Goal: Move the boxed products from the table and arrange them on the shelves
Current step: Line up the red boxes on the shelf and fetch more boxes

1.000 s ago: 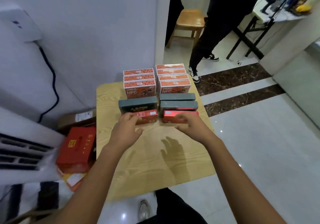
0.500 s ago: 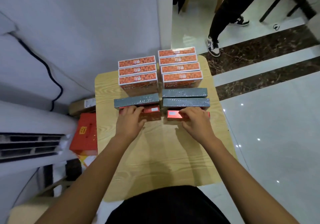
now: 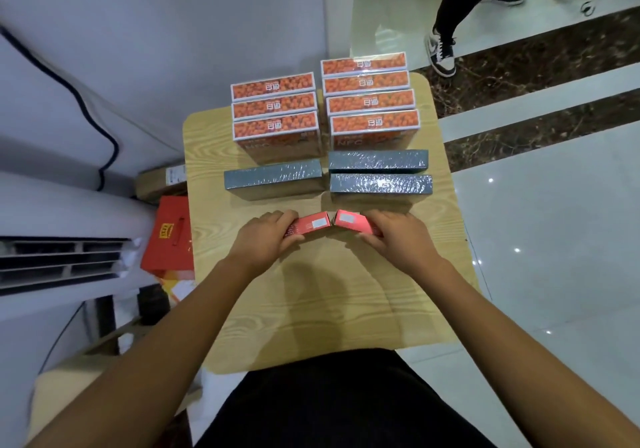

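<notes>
Gripping firmly, my left hand (image 3: 263,239) curls round the left red box (image 3: 311,226) and my right hand (image 3: 398,239) round the right red box (image 3: 353,222), both just in front of the grey boxes (image 3: 381,182). I judge them light, stiff cardboard, slick-faced; hold the 2 long sides.

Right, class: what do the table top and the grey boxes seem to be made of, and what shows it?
Table top: pale wood or wood-look laminate, faintly glossy; grain lines run across it. Grey boxes: likely card under clear plastic film; crinkled glints show on their tops.
</notes>
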